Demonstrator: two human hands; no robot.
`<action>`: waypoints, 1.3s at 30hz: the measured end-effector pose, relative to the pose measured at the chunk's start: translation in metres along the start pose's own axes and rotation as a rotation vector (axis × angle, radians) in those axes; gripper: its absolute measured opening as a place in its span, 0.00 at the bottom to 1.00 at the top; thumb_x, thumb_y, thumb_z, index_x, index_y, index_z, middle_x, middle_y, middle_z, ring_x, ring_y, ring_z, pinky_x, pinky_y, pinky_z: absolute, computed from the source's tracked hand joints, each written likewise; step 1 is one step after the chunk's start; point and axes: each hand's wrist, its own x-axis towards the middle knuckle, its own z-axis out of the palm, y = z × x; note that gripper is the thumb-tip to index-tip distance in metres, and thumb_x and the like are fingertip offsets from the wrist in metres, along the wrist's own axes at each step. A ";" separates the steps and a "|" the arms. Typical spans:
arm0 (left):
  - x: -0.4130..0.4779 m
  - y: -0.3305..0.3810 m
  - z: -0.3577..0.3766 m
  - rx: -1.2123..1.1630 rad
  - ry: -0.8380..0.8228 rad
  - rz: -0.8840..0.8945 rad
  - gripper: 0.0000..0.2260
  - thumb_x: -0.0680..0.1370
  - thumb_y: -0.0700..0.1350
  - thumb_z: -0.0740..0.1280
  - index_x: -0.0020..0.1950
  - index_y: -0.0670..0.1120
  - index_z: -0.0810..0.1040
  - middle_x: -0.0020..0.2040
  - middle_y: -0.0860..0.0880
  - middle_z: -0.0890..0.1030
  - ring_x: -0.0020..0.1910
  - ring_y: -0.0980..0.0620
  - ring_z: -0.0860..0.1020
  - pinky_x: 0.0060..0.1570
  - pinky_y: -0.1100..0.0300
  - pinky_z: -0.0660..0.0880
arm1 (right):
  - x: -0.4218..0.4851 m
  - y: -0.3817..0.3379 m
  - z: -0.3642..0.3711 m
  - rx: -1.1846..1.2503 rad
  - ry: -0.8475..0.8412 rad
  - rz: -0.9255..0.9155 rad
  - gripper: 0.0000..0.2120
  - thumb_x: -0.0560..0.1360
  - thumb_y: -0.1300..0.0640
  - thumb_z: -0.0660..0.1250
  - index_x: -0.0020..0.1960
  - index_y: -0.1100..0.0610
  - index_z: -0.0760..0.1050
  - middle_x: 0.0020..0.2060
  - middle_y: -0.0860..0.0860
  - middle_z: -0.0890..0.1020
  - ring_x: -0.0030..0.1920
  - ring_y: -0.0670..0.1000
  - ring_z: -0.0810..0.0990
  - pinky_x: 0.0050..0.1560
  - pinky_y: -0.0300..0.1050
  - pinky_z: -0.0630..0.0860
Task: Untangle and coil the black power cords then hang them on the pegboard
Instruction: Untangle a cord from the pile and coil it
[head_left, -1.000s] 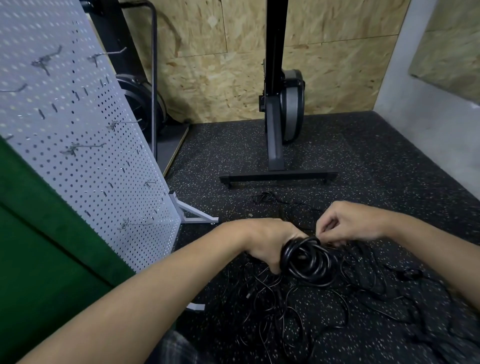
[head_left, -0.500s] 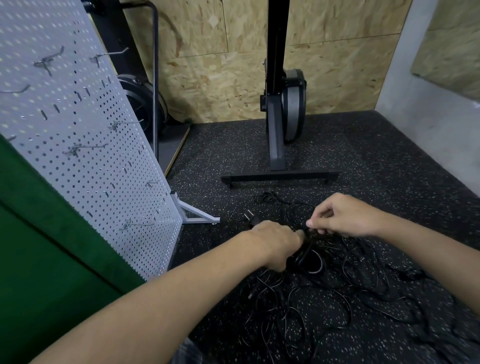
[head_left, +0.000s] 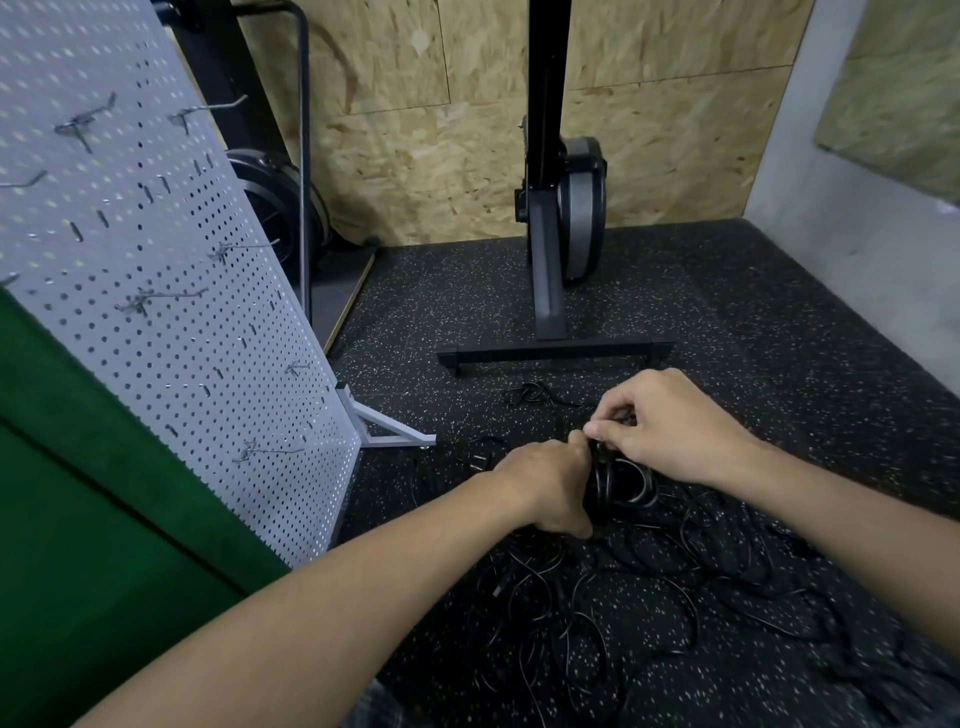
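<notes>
Left grip (head_left: 545, 486) is clasping the coiled cord (head_left: 626, 480) low over the tangle (head_left: 649, 597) on the floor (head_left: 753, 312). Right grip (head_left: 670, 421) is pinching its loose end — I am judging a snug wrap best, so the loops are not springing open.

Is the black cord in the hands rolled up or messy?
Rolled up. The black power cord bundle sits in neat round loops, gripped by the left hand; the right hand pinches at its top.
</notes>
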 end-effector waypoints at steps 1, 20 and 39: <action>0.004 -0.001 0.002 -0.024 0.018 -0.030 0.38 0.74 0.50 0.77 0.76 0.40 0.61 0.53 0.44 0.79 0.57 0.40 0.81 0.50 0.51 0.76 | 0.000 -0.004 -0.002 0.009 0.023 0.005 0.08 0.78 0.51 0.75 0.41 0.47 0.87 0.35 0.43 0.85 0.37 0.42 0.82 0.44 0.46 0.82; 0.014 -0.057 -0.007 -1.178 -0.085 -0.005 0.10 0.70 0.37 0.78 0.49 0.47 0.87 0.45 0.45 0.86 0.46 0.46 0.84 0.53 0.52 0.80 | 0.002 0.007 0.014 0.326 -0.114 -0.065 0.14 0.81 0.56 0.71 0.57 0.36 0.85 0.54 0.37 0.85 0.57 0.38 0.82 0.66 0.46 0.76; 0.027 -0.046 0.008 -1.475 0.104 -0.230 0.10 0.80 0.46 0.69 0.58 0.41 0.80 0.53 0.38 0.87 0.56 0.37 0.85 0.65 0.41 0.79 | 0.008 0.025 0.018 0.800 0.100 0.356 0.22 0.65 0.57 0.85 0.56 0.57 0.81 0.45 0.53 0.89 0.39 0.51 0.83 0.47 0.47 0.81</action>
